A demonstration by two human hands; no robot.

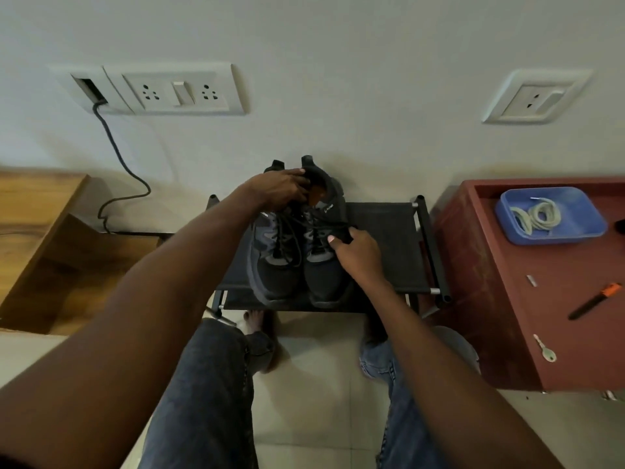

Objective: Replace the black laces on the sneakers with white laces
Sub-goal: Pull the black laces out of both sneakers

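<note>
Hands (pixel 318 221) on black-laced sneakers (pixel 297 252) (both gripping)

Rack fabric (pixel 382 252) lies bare right of the sneakers (pixel 297 252); wall (pixel 338 137) close behind.

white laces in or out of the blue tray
In: the white laces lie coiled inside the blue tray on the red cabinet.

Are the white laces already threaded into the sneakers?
No, the white laces lie coiled in the blue tray, while the sneakers carry black laces.
</note>
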